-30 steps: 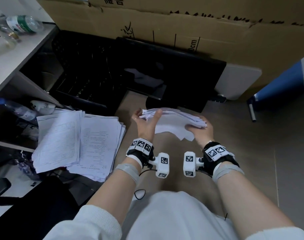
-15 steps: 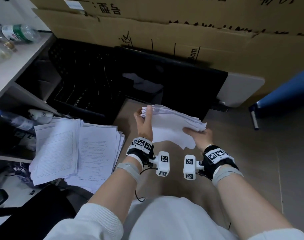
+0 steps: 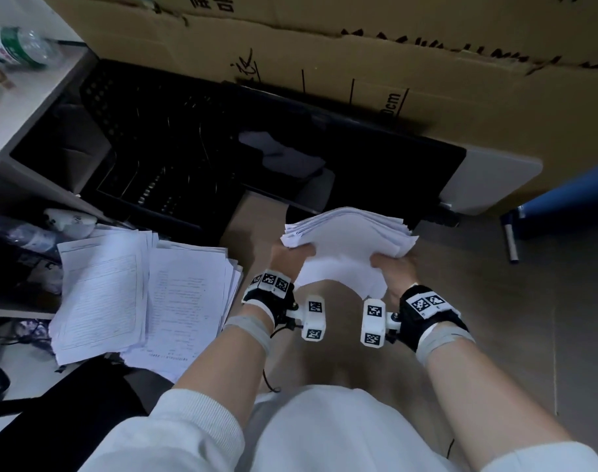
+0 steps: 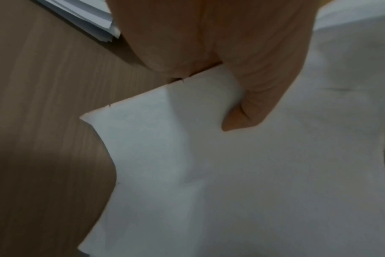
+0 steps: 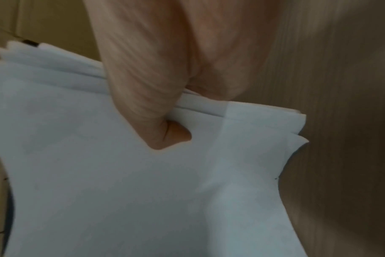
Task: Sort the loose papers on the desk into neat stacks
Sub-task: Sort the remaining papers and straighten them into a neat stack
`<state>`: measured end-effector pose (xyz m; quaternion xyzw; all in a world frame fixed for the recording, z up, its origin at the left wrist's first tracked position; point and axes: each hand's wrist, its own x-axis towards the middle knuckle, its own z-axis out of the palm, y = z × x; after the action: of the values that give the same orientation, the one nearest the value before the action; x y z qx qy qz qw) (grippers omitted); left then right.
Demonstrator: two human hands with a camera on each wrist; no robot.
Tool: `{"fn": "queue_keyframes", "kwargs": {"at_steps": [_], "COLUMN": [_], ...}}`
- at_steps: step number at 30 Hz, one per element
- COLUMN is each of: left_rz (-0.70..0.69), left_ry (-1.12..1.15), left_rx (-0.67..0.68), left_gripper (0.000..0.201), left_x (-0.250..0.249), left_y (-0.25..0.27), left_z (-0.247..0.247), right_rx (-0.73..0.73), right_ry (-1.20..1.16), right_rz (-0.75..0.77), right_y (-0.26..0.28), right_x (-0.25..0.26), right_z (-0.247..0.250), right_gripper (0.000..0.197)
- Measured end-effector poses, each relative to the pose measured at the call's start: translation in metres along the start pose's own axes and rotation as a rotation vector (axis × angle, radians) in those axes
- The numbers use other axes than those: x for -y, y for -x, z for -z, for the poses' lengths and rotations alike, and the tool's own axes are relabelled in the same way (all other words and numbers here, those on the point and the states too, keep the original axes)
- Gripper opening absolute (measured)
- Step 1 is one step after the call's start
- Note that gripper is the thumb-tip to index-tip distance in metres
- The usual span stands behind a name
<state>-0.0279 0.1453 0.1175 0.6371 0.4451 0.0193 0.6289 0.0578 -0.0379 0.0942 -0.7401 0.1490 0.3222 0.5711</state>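
A bundle of white papers (image 3: 348, 243) is held above the wooden desk (image 3: 495, 318) between both hands, its edges uneven. My left hand (image 3: 290, 255) grips its left edge, thumb on the near face, as the left wrist view shows on the same bundle (image 4: 209, 173). My right hand (image 3: 393, 267) grips the right edge, thumb pressed on the sheets (image 5: 121, 173). To the left lie two overlapping piles of printed papers (image 3: 137, 294), spread loosely at the desk's left edge.
A black monitor (image 3: 324, 155) and black mesh tray (image 3: 147, 137) stand behind the bundle, with large cardboard boxes (image 3: 358, 46) beyond. A plastic bottle (image 3: 18, 46) lies on the shelf at upper left. A pen (image 3: 510, 243) lies at right.
The bundle has been tipped and lowered slightly toward me, its top edge now facing up. My left hand shifted from flat against the side to gripping the left edge; the right hand kept its hold.
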Motion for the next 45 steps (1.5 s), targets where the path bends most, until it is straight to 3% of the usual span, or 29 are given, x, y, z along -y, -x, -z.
{"fn": "queue_keyframes", "kwargs": {"at_steps": [3, 8, 14, 16, 21, 22, 25, 28, 31, 35, 39, 45], "left_rz": [0.073, 0.024, -0.037, -0.055, -0.045, -0.049, -0.086, -0.172, -0.16, 0.023, 0.094, 0.097], "left_ry": [0.1, 0.24, 0.322, 0.322, 0.335, 0.336, 0.367, 0.45, 0.368, 0.09, -0.023, -0.006], "left_rx": [-0.088, -0.163, -0.235, -0.234, -0.223, -0.215, -0.213, -0.261, -0.255, -0.096, -0.09, -0.002], "left_gripper": [0.011, 0.01, 0.018, 0.018, 0.027, 0.026, 0.017, 0.02, 0.022, 0.031, 0.038, 0.009], "left_x": [-0.008, -0.01, -0.029, -0.033, -0.026, -0.028, -0.037, -0.045, -0.022, 0.012, 0.011, 0.007], "left_y": [-0.001, 0.002, 0.017, 0.019, 0.025, 0.025, 0.027, 0.026, 0.014, 0.0, -0.011, -0.024], "left_z": [-0.003, 0.002, 0.007, 0.007, 0.001, 0.002, 0.003, 0.002, 0.003, -0.001, -0.003, 0.002], "right_rx": [-0.046, -0.268, -0.21, -0.183, -0.2, -0.207, -0.196, -0.212, -0.196, -0.051, -0.089, -0.075], "right_ry": [-0.034, -0.119, -0.179, -0.186, -0.244, -0.257, -0.283, -0.337, -0.302, -0.047, 0.026, -0.036], "right_rz": [0.011, 0.151, 0.395, 0.404, 0.216, 0.215, 0.332, 0.433, 0.343, -0.018, -0.011, -0.024], "right_y": [-0.003, 0.01, 0.037, 0.042, 0.042, 0.042, 0.046, 0.05, 0.036, 0.007, -0.011, -0.015], "right_x": [0.01, 0.03, 0.061, 0.06, 0.04, 0.04, 0.053, 0.062, 0.038, -0.008, -0.01, 0.01], "right_z": [-0.003, -0.004, -0.009, -0.011, -0.008, -0.007, -0.006, -0.007, -0.007, -0.014, -0.023, -0.038], "right_gripper": [0.007, 0.019, 0.033, 0.032, 0.016, 0.019, 0.012, 0.021, 0.016, 0.03, 0.019, 0.02]}}
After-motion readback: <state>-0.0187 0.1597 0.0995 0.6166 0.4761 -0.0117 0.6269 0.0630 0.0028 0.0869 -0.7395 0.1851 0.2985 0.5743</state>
